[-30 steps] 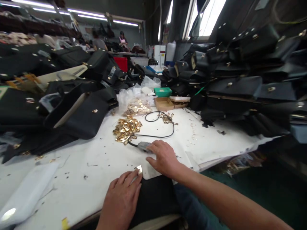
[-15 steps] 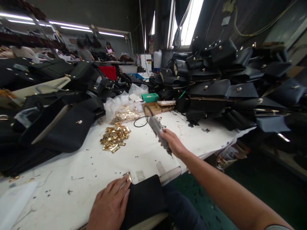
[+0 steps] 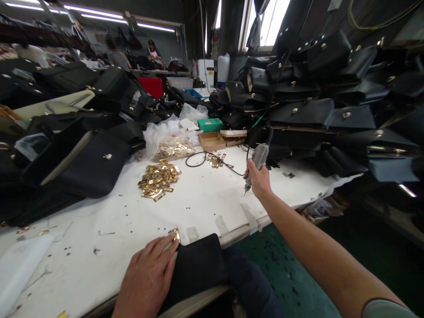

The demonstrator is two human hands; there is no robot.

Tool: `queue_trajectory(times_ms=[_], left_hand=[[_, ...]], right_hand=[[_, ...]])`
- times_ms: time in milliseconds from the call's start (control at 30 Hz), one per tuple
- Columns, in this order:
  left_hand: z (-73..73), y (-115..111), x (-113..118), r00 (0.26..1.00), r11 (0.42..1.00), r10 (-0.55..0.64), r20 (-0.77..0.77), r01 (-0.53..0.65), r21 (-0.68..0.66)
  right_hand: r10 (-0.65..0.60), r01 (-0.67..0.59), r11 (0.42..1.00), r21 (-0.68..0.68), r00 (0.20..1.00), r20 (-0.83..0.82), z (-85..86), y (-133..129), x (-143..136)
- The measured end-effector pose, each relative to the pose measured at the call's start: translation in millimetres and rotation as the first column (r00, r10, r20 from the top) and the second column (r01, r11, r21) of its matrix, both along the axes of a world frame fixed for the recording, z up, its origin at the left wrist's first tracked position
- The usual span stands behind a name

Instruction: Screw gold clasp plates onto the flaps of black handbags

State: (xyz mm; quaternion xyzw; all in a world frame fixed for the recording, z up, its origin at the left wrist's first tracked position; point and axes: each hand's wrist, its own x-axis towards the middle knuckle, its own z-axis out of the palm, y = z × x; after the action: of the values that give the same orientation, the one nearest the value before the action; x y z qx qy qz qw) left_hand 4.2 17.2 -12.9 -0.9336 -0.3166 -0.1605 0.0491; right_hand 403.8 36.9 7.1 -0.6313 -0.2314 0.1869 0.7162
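My right hand (image 3: 259, 179) is wrapped around a grey electric screwdriver (image 3: 260, 155), raised over the table with its thin bit pointing down. A black cable runs from the tool's upper end. My left hand (image 3: 149, 269) lies flat with fingers stretched over the edge of a black leather bag flap (image 3: 200, 260) at the table's front edge. Its fingertips touch a small gold metal plate (image 3: 176, 235) at the flap's corner; the thumb is not clearly seen. Beyond that hand lies a heap of gold metal plates (image 3: 159, 179).
Black bags (image 3: 89, 163) are piled at the left, and more bags (image 3: 301, 115) are stacked at the right. Toward the back are plastic bags of gold pieces (image 3: 174, 148), a green box (image 3: 210, 124) and an open cardboard box (image 3: 212, 140). Co-workers are in the background.
My right hand has moved right and away from me with the screwdriver, which now stands more upright. The left hand stays on the flap and plate. The view has shifted slightly.
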Motion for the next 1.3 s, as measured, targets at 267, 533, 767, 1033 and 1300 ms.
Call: queue_trajectory(times_ms=[267,533,767,1033,1300], left_hand=[[-0.8,-0.7,0.0,1.0,1.0,0.008,-0.004,-0.008,-0.008],[1.6,-1.7,0.5,1.0,1.0,0.008,0.002,-0.008,-0.001],[0.2,-2.4,0.6,1.0,1.0,0.004,0.017,-0.004,0.001],[3.3,-8.2,2.7,0.998,0.993,0.053,0.021,-0.051,-0.105],[14.2,-19.2,7.2,0.987,0.936,0.157,0.032,-0.138,-0.323]], right_hand=[[-0.009,0.009,1.0,0.011,1.0,-0.005,-5.5,3.1,1.7],[0.006,-0.006,1.0,-0.019,1.0,0.026,-3.2,7.3,-7.9],[-0.002,0.003,1.0,-0.013,1.0,0.03,1.7,6.1,-11.7],[0.141,-0.099,0.977,0.189,0.963,-0.229,26.0,9.0,-52.4],[0.406,-0.322,0.911,0.259,0.814,-0.415,32.7,20.2,-158.9]])
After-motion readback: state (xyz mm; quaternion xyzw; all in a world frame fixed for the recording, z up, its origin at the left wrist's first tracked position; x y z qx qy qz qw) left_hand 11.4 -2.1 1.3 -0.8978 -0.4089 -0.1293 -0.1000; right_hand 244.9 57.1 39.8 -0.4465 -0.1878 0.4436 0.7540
